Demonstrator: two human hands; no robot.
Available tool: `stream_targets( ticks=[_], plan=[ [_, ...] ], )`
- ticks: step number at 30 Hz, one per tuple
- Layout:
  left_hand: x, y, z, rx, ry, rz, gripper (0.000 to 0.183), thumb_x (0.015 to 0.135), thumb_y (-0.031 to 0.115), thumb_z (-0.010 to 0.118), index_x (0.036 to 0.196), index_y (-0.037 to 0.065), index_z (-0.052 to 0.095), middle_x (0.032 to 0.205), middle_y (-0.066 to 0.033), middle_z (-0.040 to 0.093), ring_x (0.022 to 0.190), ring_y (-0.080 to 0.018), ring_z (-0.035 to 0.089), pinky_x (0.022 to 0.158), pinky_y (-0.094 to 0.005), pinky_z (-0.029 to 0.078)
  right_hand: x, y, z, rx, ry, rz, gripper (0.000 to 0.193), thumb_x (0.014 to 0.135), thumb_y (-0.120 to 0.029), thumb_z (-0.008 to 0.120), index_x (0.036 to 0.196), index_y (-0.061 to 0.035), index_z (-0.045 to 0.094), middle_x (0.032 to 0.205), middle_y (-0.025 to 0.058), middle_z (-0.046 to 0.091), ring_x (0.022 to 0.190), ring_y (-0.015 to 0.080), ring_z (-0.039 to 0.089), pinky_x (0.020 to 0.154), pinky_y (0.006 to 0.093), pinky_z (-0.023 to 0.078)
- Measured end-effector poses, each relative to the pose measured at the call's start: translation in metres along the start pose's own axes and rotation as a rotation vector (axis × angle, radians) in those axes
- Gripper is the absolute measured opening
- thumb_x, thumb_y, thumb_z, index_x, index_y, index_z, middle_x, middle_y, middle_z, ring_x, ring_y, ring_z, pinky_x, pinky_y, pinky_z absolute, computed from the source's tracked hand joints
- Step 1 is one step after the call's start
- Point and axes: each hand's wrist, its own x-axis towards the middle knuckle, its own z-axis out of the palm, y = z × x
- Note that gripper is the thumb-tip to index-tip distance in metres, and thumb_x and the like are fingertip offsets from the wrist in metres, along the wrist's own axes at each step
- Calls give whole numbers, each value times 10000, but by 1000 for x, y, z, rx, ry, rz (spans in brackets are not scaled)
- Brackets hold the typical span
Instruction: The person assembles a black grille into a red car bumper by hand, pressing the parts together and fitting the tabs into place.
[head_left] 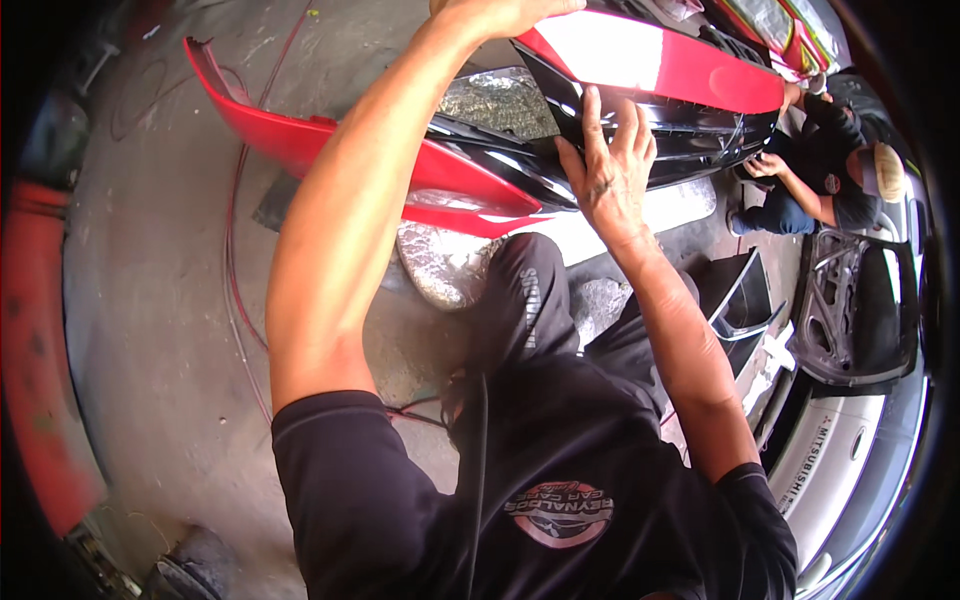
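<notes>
A large car bumper, glossy red [720,88] with a black grille section [690,125], lies across the space in front of me. My right hand [612,175] rests on the black section, its fingers spread and holding nothing. At the top edge my left hand [500,14] touches the red panel's upper left edge; a finger stretches along it, and part of the hand is cut off. Beneath my left forearm runs the bumper's long red left end [265,130], curving away over the floor.
At the right a co-worker [835,165] crouches with hands at the bumper's far end. A dark tailgate frame [855,305] leans near a silver car panel [825,460]. Hoses [233,220] cross the concrete floor [160,300]. A red-orange object [40,350] stands far left.
</notes>
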Motion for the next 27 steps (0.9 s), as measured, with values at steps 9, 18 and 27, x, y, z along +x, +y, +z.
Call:
stream_targets(
  ticks=[9,18,27],
  plan=[
    [-8,-15,11,20,152,110,489,937,517,663,881,52,801,892,-231,749,942,-407,739,857,-505,558,3,3,0,-36,3,-5,777,914,-377,765,1587,-161,444,1426,241,467,1349,433,450,1070,568,387],
    [-75,-19,140,-1306,776,-156,674,977,198,769,1499,-15,399,1357,-166,567,1152,-195,597,924,-315,545,0,20,4,-46,-3,-26,772,904,-404,770,1578,-173,475,1436,256,477,1339,447,467,1072,574,403],
    [-75,1,178,-1668,467,43,213,1045,68,640,1239,1,582,1147,-58,693,1021,-127,632,935,-287,494,5,19,1,-5,-20,-78,766,907,-393,758,1584,-184,467,1445,300,475,1327,481,472,1086,590,403]
  ],
)
